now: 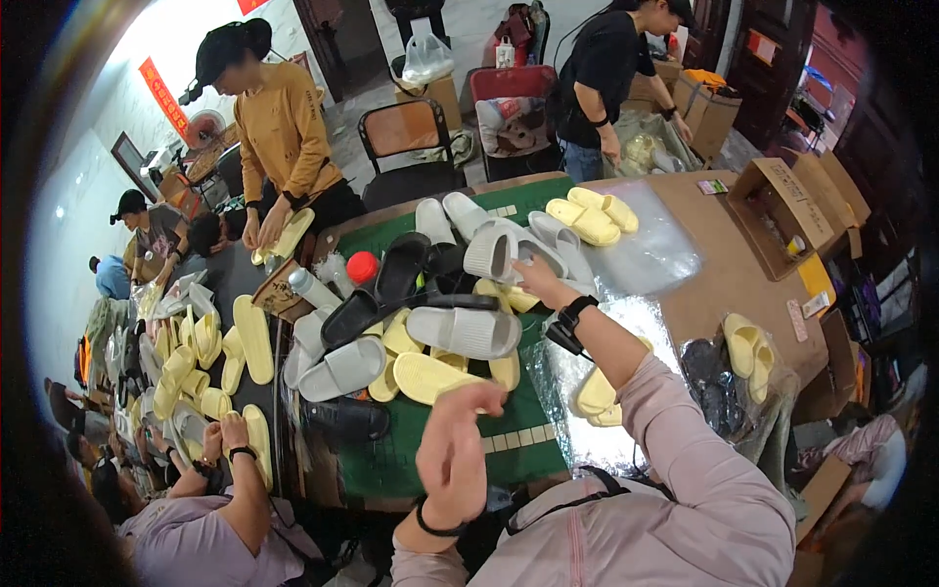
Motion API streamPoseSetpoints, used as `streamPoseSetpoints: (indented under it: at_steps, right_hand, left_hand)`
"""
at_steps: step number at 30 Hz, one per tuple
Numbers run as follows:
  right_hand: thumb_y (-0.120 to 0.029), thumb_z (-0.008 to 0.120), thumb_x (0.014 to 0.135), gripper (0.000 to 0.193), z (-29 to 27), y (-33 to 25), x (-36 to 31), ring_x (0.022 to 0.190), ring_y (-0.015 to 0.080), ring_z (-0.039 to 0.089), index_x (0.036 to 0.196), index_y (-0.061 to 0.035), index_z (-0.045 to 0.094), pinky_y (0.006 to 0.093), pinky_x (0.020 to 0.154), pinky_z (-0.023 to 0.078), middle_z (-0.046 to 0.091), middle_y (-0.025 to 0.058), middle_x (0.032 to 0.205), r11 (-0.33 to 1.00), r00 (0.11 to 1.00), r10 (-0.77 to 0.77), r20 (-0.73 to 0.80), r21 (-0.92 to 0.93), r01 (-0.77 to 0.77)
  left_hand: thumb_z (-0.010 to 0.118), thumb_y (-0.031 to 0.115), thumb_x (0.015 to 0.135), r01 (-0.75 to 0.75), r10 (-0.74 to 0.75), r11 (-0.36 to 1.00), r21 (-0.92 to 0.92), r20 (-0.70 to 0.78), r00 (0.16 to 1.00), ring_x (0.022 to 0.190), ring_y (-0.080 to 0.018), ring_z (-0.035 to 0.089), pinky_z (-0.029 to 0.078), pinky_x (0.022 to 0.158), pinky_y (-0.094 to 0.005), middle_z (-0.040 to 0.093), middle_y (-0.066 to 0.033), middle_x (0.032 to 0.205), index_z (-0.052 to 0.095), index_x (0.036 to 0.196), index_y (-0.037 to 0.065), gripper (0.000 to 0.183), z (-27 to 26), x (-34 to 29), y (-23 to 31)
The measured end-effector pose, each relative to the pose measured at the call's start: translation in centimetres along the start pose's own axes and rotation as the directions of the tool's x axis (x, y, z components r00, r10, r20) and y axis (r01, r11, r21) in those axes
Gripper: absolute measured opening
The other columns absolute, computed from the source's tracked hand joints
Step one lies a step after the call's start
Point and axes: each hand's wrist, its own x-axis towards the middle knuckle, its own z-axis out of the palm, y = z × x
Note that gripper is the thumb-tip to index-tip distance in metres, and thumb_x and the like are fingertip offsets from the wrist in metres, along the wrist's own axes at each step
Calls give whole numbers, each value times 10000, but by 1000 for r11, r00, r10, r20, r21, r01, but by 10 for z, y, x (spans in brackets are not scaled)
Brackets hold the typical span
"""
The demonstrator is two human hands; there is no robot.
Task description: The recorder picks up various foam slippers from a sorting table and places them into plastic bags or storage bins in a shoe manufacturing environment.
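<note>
At the far side of a mixed pile, my right hand (538, 280) has its fingers at the opening of a light grey slipper (491, 252) and appears to grip its edge. My left hand (456, 445) hovers over the near side of the table, fingers loosely bent and nothing visible in them. Just beyond it lies a yellow slipper (428, 378), sole up. Another grey slipper (464, 333) rests sole up in the middle of the pile. Black slippers (401, 269) lie among the grey and yellow ones.
A yellow pair (595, 217) sits on clear plastic bags at the far right. Bagged yellow slippers (597, 393) lie by my right forearm. A cardboard box (778, 217) stands at right, a red-capped bottle (362, 267) behind the pile. Co-workers handle slippers at left.
</note>
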Motion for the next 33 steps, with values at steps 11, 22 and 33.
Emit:
streamPoseSetpoints:
  at_steps: [11,22,33]
  right_hand:
    - [-164,564,803,425,56,98,-147,1087,379,457,1177,-8,437,425,897,381,455,195,1211,348,674,-619,403,-629,695]
    - [-235,624,790,737,76,183,-168,1310,489,142,1391,-396,230,593,1042,155,62,244,1459,-57,688,6,726,-686,725]
    - [-242,401,905,405,93,214,-143,1244,490,282,1297,-330,454,541,1004,243,211,260,1423,-574,807,41,589,-647,502]
  left_hand:
    - [555,242,886,-251,579,650,-717,253,775,857,-187,462,392,751,-314,561,-16,938,567,1170,241,285,24,-1,98]
    - [565,116,866,-294,459,788,-541,196,867,881,-169,490,419,741,-299,557,5,933,614,1016,180,170,19,-17,103]
    - [581,153,856,-364,527,772,-520,206,824,912,-173,498,419,748,-291,561,2,945,590,992,167,137,7,-15,104]
